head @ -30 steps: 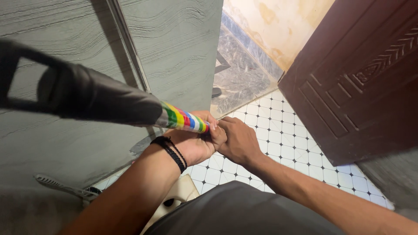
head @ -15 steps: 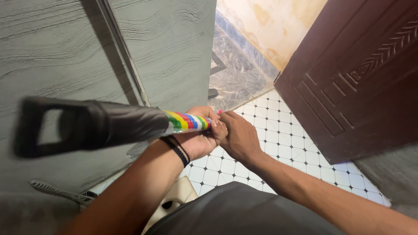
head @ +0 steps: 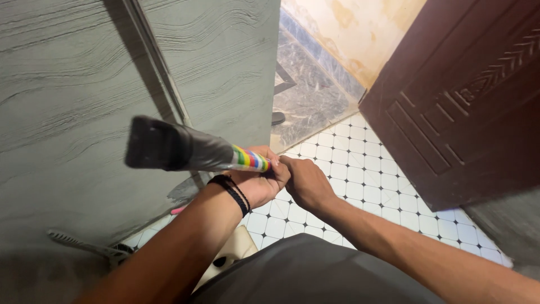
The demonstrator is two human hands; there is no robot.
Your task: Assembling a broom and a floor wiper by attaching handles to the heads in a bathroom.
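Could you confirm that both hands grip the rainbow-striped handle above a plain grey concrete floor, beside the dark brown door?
Not quite: the head view shows the floor is white tile with black dots. Both the left hand and right hand grip the striped handle, beside the brown door.

light: soft daylight from doorway | near black handle (head: 169, 151) blurred (corners dim)

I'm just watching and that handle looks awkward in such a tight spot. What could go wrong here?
1. The black handle end points close to the grey wall panel; a swing might knock or scratch it.
2. The left hand and right hand crowd together on the rainbow-striped grip, so the hold could slip or pinch.
3. The dark wooden door stands near on the right, leaving little room on the tiled floor.
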